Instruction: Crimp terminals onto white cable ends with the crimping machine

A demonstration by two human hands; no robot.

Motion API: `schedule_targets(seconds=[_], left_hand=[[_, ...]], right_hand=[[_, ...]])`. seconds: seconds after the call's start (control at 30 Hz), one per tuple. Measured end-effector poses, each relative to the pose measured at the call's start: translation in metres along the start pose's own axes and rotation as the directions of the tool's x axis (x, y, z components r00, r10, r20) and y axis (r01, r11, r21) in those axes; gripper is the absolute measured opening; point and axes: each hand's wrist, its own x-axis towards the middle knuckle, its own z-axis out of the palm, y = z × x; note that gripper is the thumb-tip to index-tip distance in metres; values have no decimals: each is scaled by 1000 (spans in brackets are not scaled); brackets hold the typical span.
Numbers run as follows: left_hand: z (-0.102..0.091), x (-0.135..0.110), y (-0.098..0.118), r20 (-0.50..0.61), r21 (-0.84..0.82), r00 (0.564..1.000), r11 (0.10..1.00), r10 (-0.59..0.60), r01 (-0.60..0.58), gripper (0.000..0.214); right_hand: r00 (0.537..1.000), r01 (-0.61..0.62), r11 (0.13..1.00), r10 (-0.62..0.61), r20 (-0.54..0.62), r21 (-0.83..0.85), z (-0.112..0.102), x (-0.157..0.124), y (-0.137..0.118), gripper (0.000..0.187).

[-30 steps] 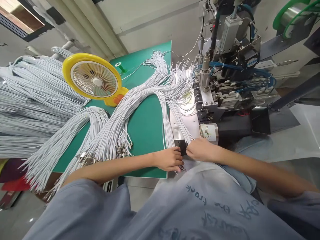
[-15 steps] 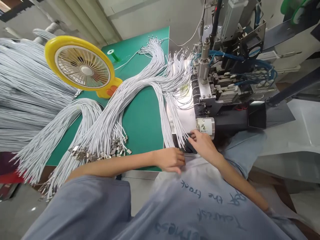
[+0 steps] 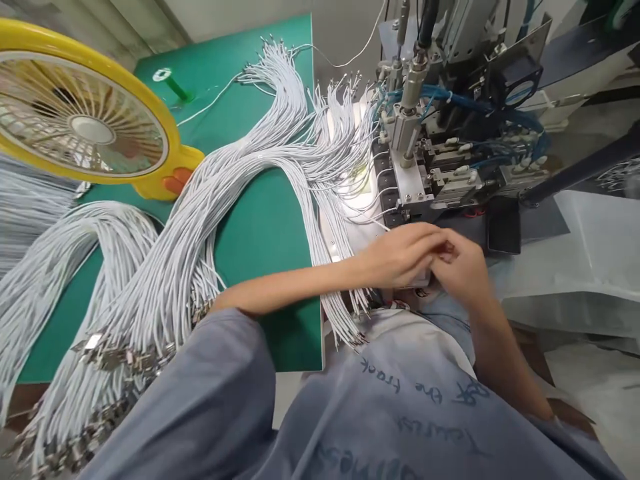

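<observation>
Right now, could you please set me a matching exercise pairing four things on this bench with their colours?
Things:
1. fan
2. work mat
3. cables
4. air hoses on the machine

Colours:
A. white
B. blue
C. yellow
D. green

Pairs: 1-C, 2-D, 3-A, 4-B

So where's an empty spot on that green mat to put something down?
The flat green mat is bare between the draped white cable bundle and the strands hanging by the grey metal machine, and at the far corner around the small green spool. It is crowded near the yellow round fan.
</observation>
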Motion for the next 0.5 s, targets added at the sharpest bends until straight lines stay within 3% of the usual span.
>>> schedule_targets(seconds=[0.1, 0.27, 0.4, 0.5], left_hand=[[3, 0, -27, -40, -68, 987, 986, -155, 152, 24], [-8, -2, -49, -49, -124, 996, 990, -80, 74, 20], [-13, 5, -46, -5, -142, 999, 989, -32, 31, 21], [-13, 7, -43, -45, -177, 998, 983, -52, 44, 22]], right_hand=[[977, -78, 966, 124, -176, 248, 3, 16, 10, 10], [975, -81, 814, 183, -123, 576, 19, 23, 14, 18], [976, 18, 884, 87, -201, 468, 24, 21, 4, 18], [973, 71, 945, 5, -230, 319, 20, 19, -2, 17]])
